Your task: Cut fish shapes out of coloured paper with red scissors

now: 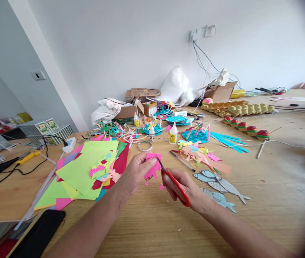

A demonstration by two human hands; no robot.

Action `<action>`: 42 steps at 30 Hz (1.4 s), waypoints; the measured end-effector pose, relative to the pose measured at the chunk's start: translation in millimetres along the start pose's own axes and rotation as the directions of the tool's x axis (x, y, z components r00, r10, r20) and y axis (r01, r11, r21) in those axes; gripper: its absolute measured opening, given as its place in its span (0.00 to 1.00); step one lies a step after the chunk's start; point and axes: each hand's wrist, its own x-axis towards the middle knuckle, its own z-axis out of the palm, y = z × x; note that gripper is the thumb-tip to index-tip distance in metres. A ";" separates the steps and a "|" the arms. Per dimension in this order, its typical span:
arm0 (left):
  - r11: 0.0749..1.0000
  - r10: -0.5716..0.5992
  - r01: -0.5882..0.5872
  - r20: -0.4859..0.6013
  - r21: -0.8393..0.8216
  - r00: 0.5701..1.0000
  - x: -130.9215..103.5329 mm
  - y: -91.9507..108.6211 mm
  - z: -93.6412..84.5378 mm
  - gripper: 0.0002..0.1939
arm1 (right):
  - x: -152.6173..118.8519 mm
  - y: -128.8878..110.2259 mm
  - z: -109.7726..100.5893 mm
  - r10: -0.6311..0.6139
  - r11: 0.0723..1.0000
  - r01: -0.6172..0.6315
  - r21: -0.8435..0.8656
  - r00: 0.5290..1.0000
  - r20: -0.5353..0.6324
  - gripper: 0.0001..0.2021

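Note:
My left hand (138,168) pinches a piece of pink paper (152,168) with jagged, partly cut lower edges. In my right hand (186,186) is a pair of scissors (177,190) with red handles, its dark blades meeting the paper's right side. Small pink scraps (162,187) lie on the wooden table below. Left of my hands, cut paper fish shapes (105,170) rest on a stack of coloured sheets (82,168). Just beyond my right hand are a pen (181,160) and a heap of paper offcuts (200,154).
Grey paper fish (222,183) lie to the right. Two glue bottles, one yellow-labelled (173,134), and a tape roll (144,146) stand ahead. Farther back are cardboard boxes (128,111) and egg cartons (249,109). A black phone (38,234) sits at front left.

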 end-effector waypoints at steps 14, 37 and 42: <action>0.999 -0.042 0.042 0.036 0.015 0.998 1.1 5.1 -6.6 0.13 | 0.5 5.9 -1.4 -0.041 0.994 0.041 -0.100 0.999 -0.001 0.19; 1.000 -0.014 0.013 0.058 0.022 0.998 0.5 -0.6 -2.9 0.12 | -0.3 0.6 0.8 -0.006 1.000 0.006 -0.003 1.000 -0.005 0.21; 0.999 -0.027 0.024 0.080 0.037 0.996 0.6 4.0 -4.1 0.13 | 0.1 1.0 0.6 0.003 1.000 -0.004 -0.011 1.000 -0.008 0.21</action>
